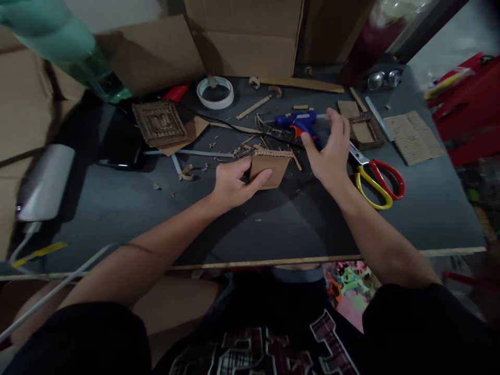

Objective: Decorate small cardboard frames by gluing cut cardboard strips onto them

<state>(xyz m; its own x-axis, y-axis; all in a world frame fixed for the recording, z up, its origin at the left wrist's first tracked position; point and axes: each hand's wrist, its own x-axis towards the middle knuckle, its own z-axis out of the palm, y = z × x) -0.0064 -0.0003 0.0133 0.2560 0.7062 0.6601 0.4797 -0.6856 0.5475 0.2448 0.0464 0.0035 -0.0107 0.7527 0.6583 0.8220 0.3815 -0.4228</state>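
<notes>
My left hand [233, 183] grips a small brown cardboard square [270, 169] with a strip of cardboard sticks along its far edge, held just above the dark table [273, 224]. My right hand [330, 148] hovers to its right with fingers spread and nothing in them, close to the blue glue gun [299, 121] that lies behind it.
Red-and-yellow scissors [377, 179] lie right of my right hand. A tape roll [215, 92], a woven cardboard square [159, 123], a small cardboard frame [365, 132], a mat of sticks [412, 136], glasses [384, 79] and scraps litter the back. Cardboard boxes [244, 36] stand behind.
</notes>
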